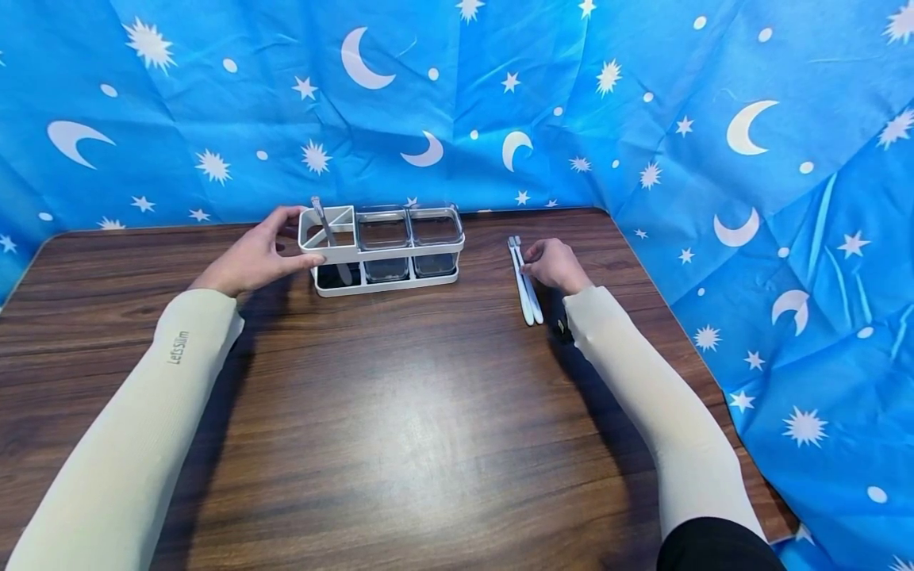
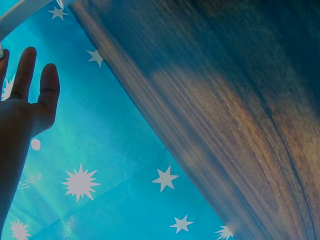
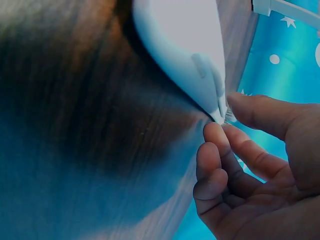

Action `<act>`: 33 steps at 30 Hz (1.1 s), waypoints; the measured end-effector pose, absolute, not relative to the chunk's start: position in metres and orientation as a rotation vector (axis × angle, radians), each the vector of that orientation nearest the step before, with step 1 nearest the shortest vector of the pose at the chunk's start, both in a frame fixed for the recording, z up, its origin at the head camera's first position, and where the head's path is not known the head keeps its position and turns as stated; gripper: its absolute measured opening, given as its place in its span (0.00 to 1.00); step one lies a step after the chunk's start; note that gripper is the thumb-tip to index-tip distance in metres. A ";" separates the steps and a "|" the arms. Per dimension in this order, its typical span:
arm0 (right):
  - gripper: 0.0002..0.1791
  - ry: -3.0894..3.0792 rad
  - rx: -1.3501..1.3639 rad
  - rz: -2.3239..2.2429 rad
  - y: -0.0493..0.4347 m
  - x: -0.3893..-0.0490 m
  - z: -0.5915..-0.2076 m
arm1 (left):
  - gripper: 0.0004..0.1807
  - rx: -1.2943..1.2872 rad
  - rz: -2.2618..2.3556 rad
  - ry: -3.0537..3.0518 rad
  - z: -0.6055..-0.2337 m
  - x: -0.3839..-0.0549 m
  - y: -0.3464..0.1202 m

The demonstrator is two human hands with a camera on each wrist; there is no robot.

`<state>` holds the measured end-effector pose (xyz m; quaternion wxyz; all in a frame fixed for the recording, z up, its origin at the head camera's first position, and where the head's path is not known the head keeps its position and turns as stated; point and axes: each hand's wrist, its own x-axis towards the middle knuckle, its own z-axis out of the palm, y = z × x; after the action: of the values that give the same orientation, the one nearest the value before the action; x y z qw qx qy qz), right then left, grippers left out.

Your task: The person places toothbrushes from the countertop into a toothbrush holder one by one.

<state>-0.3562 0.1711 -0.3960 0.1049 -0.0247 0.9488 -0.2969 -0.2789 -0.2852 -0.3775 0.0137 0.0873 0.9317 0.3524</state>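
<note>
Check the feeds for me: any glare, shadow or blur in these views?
Head: glare on the tabletop, dark shadows beside both sleeves; left wrist: left hand dark and underlit; right wrist: white toothbrushes soft and washed out close to the lens.

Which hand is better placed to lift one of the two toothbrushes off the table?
Probably the right hand: its fingertips are already at the toothbrushes, and it carries nothing else. The left hand grips the rack's left end, away from them.
</note>
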 end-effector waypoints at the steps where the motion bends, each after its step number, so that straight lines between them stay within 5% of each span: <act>1: 0.13 2.796 -0.070 -0.868 0.171 -0.356 -0.396 | 0.51 0.269 1.096 2.900 -0.377 -0.279 -0.285; 33: 0.10 2.882 0.066 -0.864 0.171 -0.358 -0.394 | 0.52 0.258 1.077 2.899 -0.377 -0.280 -0.286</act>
<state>-0.3578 0.1713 -0.3942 0.0661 0.0219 0.9556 -0.2864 -0.2800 -0.2857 -0.3774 0.0192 0.0832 0.9339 0.3471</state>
